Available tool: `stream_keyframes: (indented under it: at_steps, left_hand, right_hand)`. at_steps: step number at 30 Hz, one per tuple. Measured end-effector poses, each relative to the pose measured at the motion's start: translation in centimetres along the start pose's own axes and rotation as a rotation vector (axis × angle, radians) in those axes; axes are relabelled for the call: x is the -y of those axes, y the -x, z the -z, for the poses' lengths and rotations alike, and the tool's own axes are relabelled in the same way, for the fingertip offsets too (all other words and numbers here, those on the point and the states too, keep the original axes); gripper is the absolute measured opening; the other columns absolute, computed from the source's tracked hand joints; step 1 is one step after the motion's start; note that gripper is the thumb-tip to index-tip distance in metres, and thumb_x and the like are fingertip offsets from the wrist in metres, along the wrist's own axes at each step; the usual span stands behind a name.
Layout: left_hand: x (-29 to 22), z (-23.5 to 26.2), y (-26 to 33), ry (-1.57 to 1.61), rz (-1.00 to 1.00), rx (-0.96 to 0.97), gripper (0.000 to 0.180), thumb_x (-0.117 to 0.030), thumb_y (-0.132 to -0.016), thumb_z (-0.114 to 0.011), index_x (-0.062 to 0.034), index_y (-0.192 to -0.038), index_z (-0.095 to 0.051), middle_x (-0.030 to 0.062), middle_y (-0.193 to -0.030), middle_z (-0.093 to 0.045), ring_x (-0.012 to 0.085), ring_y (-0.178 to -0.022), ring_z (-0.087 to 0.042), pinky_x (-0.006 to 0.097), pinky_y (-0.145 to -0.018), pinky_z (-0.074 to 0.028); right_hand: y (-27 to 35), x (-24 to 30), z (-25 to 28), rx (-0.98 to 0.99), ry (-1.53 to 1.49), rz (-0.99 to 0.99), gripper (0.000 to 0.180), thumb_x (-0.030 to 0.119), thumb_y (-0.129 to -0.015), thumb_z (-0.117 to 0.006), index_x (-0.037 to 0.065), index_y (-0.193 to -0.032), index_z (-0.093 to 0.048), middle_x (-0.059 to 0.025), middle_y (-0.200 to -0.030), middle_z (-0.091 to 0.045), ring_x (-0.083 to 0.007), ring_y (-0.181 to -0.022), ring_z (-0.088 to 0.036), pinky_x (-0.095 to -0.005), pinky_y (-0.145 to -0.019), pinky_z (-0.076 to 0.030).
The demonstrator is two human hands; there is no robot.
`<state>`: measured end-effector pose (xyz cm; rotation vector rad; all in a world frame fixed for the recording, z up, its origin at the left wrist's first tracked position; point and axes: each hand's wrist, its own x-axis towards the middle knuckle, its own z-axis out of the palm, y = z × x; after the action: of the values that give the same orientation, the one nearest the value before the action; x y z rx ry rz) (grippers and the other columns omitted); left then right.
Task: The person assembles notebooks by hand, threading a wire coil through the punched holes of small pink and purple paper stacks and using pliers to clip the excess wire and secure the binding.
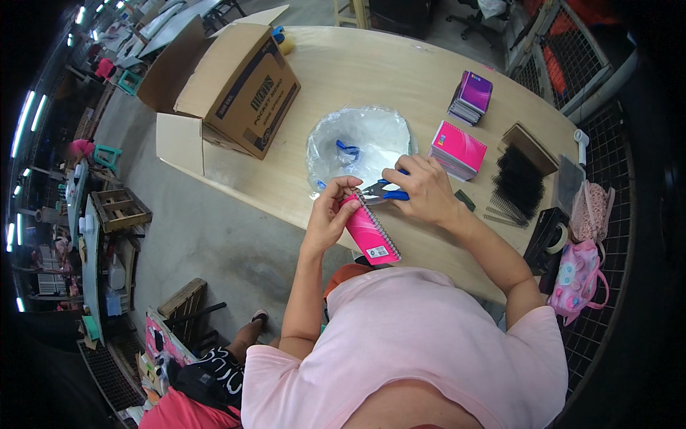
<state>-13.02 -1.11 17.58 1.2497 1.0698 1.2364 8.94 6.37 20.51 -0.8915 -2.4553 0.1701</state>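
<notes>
One pink spiral notebook (368,234) is extending from the left hand (331,216) toward the near right, its long axis slanting from far left to near right and its wire spiral (381,229) running along the right edge. The left hand is the one touching it: thumb and fingers are pinching together on its far end, with the thumb pressing on the cover. Just to the right, the right hand (427,189) is clasping blue-handled pliers (395,194), fingers curling around the handles, while the nose is pointing left at the spiral's far end. Whether the tips are touching the wire is too small to tell. A plastic-lined basin (391,132) is standing just beyond both hands, and a stack of pink notebooks (459,149) is sitting farther right.
</notes>
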Motion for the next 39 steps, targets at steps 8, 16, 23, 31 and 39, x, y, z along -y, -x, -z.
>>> stream_keyframes:
  at_steps: [8,16,23,31,39]
  left_hand:
    - [0.1,-0.1,0.1,0.000,-0.059,0.006,0.033,0.000,-0.092,-0.062,0.0011,-0.124,-0.052,0.0000,-0.093,-0.056,0.0071,-0.083,-0.053,0.020,-0.074,-0.045]
    - [0.8,-0.4,0.0,-0.111,-0.027,-0.004,0.035,0.003,-0.091,-0.064,0.0013,-0.124,-0.052,-0.0004,-0.092,-0.055,0.0069,-0.084,-0.053,0.020,-0.078,-0.045]
    - [1.0,-0.7,-0.4,-0.053,-0.009,-0.092,0.034,0.004,-0.088,-0.066,0.0011,-0.121,-0.055,-0.0010,-0.084,-0.056,0.0063,-0.078,-0.053,0.020,-0.073,-0.045]
    - [1.0,-0.8,-0.7,-0.068,0.041,-0.086,0.033,0.005,-0.089,-0.066,0.0006,-0.120,-0.055,-0.0009,-0.082,-0.056,0.0052,-0.074,-0.054,0.019,-0.069,-0.045]
    - [1.3,-0.8,-1.0,-0.084,0.040,-0.110,0.033,0.005,-0.088,-0.066,0.0006,-0.119,-0.055,0.0002,-0.082,-0.058,0.0058,-0.074,-0.055,0.020,-0.068,-0.046]
  right_hand:
    - [-0.3,0.0,0.1,-0.039,0.017,0.047,0.032,0.024,-0.069,-0.074,0.017,-0.099,-0.067,-0.0047,-0.088,-0.059,-0.0237,-0.086,-0.060,-0.0404,-0.074,-0.045]
    - [0.3,-0.8,-1.2,0.021,-0.097,0.028,0.016,0.021,-0.073,-0.071,0.010,-0.083,-0.064,-0.0091,-0.073,-0.059,-0.0292,-0.063,-0.062,-0.0416,-0.058,-0.048]
    - [0.0,-0.2,0.4,-0.158,0.130,0.053,0.031,0.021,-0.070,-0.073,0.015,-0.100,-0.069,-0.0054,-0.088,-0.060,-0.0240,-0.084,-0.060,-0.0420,-0.077,-0.042]
    - [0.0,-0.6,0.3,-0.135,0.198,0.123,0.033,0.019,-0.073,-0.070,0.017,-0.106,-0.068,-0.0029,-0.091,-0.059,-0.0213,-0.087,-0.057,-0.0427,-0.081,-0.039]
    - [0.3,-0.6,-0.2,-0.091,0.195,0.099,0.033,0.024,-0.073,-0.072,0.016,-0.105,-0.069,-0.0046,-0.088,-0.061,-0.0214,-0.081,-0.058,-0.0410,-0.077,-0.042]
